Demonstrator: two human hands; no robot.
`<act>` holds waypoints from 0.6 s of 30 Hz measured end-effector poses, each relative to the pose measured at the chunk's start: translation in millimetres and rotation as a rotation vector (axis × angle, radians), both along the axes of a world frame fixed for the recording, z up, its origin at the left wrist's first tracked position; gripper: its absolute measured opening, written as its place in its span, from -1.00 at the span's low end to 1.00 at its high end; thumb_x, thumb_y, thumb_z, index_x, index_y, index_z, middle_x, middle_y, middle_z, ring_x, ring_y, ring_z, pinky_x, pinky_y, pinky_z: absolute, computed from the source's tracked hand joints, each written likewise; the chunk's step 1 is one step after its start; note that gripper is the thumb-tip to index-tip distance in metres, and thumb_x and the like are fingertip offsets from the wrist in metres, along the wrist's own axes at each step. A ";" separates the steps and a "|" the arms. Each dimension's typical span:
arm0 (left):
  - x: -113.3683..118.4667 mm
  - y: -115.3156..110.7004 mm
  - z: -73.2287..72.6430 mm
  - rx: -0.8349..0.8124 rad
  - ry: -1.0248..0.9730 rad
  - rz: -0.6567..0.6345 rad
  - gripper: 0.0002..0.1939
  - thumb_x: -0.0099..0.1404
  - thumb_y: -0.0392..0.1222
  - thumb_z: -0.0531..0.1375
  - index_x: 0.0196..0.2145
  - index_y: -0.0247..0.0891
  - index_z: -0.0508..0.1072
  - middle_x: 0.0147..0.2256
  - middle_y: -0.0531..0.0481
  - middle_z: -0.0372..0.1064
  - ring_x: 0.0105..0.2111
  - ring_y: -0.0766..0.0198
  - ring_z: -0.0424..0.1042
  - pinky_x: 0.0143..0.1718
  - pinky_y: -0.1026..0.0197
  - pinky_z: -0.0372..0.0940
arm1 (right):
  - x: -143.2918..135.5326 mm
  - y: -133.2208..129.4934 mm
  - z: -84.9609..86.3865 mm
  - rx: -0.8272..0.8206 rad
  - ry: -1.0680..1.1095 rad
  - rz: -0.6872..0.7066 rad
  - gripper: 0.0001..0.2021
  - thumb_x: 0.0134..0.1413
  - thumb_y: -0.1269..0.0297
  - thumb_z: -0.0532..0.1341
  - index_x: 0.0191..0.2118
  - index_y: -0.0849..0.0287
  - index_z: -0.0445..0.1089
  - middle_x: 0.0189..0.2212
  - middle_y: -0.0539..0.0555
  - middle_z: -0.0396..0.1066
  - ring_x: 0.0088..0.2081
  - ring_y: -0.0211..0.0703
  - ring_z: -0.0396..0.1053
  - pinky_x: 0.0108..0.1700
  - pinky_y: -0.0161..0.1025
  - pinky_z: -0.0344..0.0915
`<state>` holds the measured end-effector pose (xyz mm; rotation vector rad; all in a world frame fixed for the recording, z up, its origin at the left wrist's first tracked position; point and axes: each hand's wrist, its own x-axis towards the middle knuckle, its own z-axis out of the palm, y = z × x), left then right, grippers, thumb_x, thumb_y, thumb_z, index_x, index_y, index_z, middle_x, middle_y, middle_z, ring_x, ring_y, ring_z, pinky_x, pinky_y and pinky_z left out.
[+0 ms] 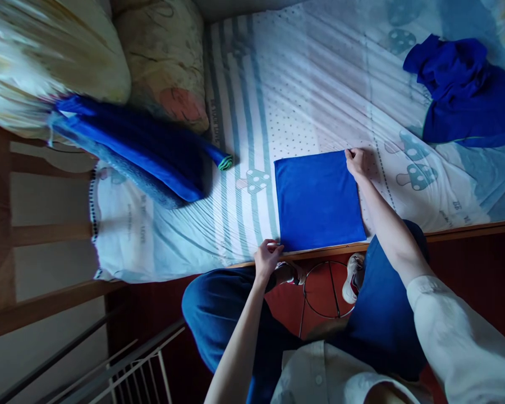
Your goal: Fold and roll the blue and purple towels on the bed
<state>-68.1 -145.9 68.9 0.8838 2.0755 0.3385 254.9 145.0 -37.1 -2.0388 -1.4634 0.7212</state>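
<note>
A flat blue cloth square (320, 202) lies on the bed near its front edge. At the square's near left corner is my left hand (268, 258), its fingers pinched together on the corner. My right hand (356, 163) pinches the far right corner, its fingers closed on the fabric. The square looks smooth, with straight sides. Further right on the bed rests a crumpled blue cloth (467, 90). To the left, a folded blue cloth bundle (138, 146) with a green-edged rolled end lies by the pillows.
The bed (185, 241) has a patterned sheet and a wooden edge. Two pillows (164, 62) stand at the back left. Below are my knees, my shoes (353, 278) and a metal ring on the red floor. A metal rack (138, 365) is at the lower left.
</note>
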 end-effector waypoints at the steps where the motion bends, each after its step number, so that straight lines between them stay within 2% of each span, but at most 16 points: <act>1: -1.0 -0.6 -1.1 -0.001 0.018 -0.017 -0.84 0.14 -0.13 0.30 -0.30 -0.17 0.46 -0.45 0.02 0.57 -0.34 0.13 0.60 -0.25 0.18 0.42 | 0.5 0.1 -1.6 0.011 0.004 0.004 -0.59 0.31 -0.06 0.10 -0.19 0.20 0.49 -0.25 0.25 0.51 -0.10 0.10 0.42 0.07 0.04 0.33; 5: 1.4 -1.6 -3.4 0.001 0.132 -0.171 -0.81 0.20 -0.18 0.27 -0.19 -0.17 0.47 -0.39 -0.01 0.57 -0.27 0.09 0.58 -0.11 0.09 0.43 | 2.2 0.5 -6.0 0.054 0.016 0.019 -0.59 0.31 -0.07 0.11 -0.21 0.19 0.48 -0.26 0.24 0.50 -0.09 0.09 0.40 0.08 0.02 0.32; 7: 6.0 2.7 -1.9 0.054 0.243 -0.274 -0.73 0.24 -0.17 0.26 -0.08 -0.19 0.47 -0.24 -0.14 0.58 -0.13 0.00 0.56 0.01 -0.03 0.41 | 2.4 0.1 -5.5 0.042 0.011 0.021 -0.59 0.32 -0.06 0.10 -0.19 0.21 0.47 -0.25 0.25 0.50 -0.08 0.09 0.40 0.09 0.01 0.31; 9: 12.5 16.1 0.0 0.149 0.351 -0.357 -0.61 0.32 -0.11 0.22 0.08 -0.22 0.45 0.02 -0.31 0.50 0.10 -0.12 0.45 0.15 -0.15 0.34 | 0.7 -3.1 -1.4 0.036 0.003 0.021 -0.57 0.36 -0.05 0.07 -0.14 0.23 0.47 -0.20 0.27 0.50 -0.04 0.09 0.39 0.11 0.02 0.30; 11: 20.9 41.9 -0.3 0.257 0.393 -0.431 -0.50 0.40 -0.04 0.14 0.23 -0.23 0.37 0.27 -0.37 0.28 0.30 -0.19 0.24 0.27 -0.25 0.22 | -5.0 -11.7 7.5 0.071 -0.029 0.015 -0.54 0.41 -0.04 0.01 -0.02 0.25 0.45 -0.09 0.32 0.49 0.05 0.12 0.37 0.16 0.07 0.27; 13: 31.0 78.9 -5.2 0.365 0.347 -0.519 -0.43 0.45 -0.03 0.06 0.34 -0.24 0.26 0.39 -0.33 0.08 0.42 -0.18 0.02 0.36 -0.28 0.08 | -15.7 -26.1 20.6 0.122 -0.100 0.050 -0.50 0.44 -0.02 -0.05 0.15 0.25 0.37 0.11 0.37 0.40 0.21 0.18 0.27 0.24 0.18 0.19; 16: 46.9 142.4 -21.7 0.494 0.271 -0.622 -0.36 0.46 0.00 0.03 0.40 -0.25 0.16 0.46 -0.23 -0.05 0.49 -0.08 -0.18 0.44 -0.26 -0.09 | -37.0 -52.4 40.7 0.135 -0.239 0.262 -0.45 0.45 0.00 -0.08 0.37 0.18 0.18 0.39 0.32 0.13 0.43 0.24 -0.01 0.37 0.32 -0.02; 18: 55.1 179.2 -35.6 0.538 0.240 -0.636 -0.32 0.45 0.05 0.03 0.42 -0.29 0.14 0.47 -0.22 -0.08 0.50 -0.05 -0.24 0.47 -0.23 -0.17 | -47.8 -65.6 48.6 0.106 -0.320 0.433 -0.40 0.44 0.00 -0.05 0.45 0.17 0.08 0.47 0.24 -0.01 0.48 0.20 -0.14 0.44 0.31 -0.15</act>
